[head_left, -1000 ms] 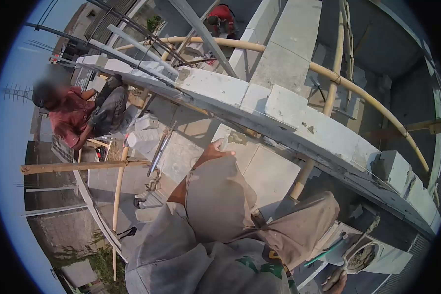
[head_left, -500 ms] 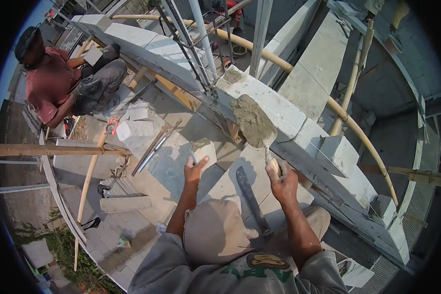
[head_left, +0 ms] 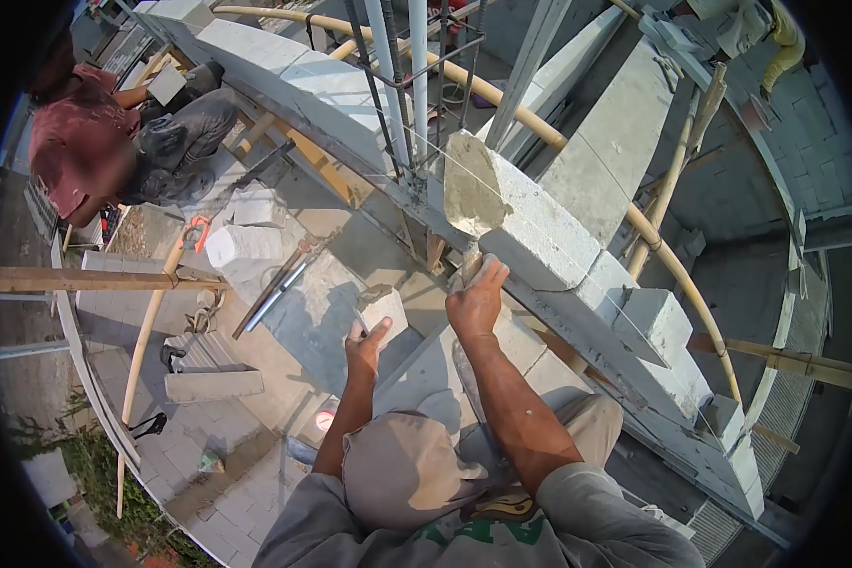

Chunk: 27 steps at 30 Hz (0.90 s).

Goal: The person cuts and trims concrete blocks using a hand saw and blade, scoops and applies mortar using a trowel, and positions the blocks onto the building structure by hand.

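Note:
My right hand (head_left: 475,301) is wrapped round the handle of a mortar-laden trowel (head_left: 472,225). Its blade is up at the near end of a white block (head_left: 549,227) on the wall, close to the rebar column; whether it touches the block, I cannot tell. Grey mortar (head_left: 475,189) covers the blade area and that block end. Lower and to the left, my left hand (head_left: 364,348) grips a small cut block piece (head_left: 382,316) with mortar on its top. A long flat blade (head_left: 466,371) lies between my knees, partly behind my right forearm.
At the left a co-worker (head_left: 85,142) crouches, holding a pale block piece (head_left: 168,85). Rebar (head_left: 442,71) stands beside the wall. A bamboo pole (head_left: 677,246) crosses behind it. White blocks (head_left: 243,244) and metal bars (head_left: 279,284) lie on the floor.
My right hand has moved the trowel left and up against the block end by the rebar. My left hand still holds the block piece. The view has shifted slightly.

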### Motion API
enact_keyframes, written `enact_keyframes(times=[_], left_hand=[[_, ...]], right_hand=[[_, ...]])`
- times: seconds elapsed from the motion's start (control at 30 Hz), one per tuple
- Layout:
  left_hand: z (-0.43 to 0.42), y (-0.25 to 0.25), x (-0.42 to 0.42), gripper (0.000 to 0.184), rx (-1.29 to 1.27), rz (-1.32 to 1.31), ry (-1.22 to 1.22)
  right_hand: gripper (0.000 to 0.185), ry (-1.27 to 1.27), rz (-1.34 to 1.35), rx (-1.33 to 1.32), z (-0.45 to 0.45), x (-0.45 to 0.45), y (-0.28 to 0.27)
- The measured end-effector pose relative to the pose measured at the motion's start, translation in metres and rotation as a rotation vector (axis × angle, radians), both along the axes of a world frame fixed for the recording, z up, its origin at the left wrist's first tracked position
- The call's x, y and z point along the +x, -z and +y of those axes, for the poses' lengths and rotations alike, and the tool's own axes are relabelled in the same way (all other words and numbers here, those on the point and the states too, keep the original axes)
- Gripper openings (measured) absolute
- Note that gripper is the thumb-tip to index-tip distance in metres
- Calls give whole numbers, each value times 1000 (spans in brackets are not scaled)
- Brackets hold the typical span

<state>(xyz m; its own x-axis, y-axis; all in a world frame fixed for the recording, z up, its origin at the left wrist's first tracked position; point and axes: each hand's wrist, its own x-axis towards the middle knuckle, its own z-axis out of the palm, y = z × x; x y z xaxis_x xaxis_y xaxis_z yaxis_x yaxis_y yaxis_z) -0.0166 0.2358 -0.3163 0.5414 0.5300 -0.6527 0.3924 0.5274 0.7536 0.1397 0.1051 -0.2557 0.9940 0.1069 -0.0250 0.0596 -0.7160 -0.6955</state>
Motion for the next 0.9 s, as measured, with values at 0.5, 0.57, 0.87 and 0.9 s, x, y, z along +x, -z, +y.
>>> enact_keyframes(times=[0.5, 0.57, 0.87, 0.9], left_hand=[[-6, -3, 4, 44, -14, -20, -137], [-9, 6, 1, 46, -5, -73, -128], [-14, -2, 4, 71, -90, -43, -83], [-14, -1, 5, 71, -92, -49, -84]], right_hand=[[66, -363, -42, -49, -49, -52, 71], [63, -396, 5, -14, -64, -64, 61], [56, -184, 41, 128, -76, -21, -33], [56, -177, 46, 147, -72, -10, -36]])
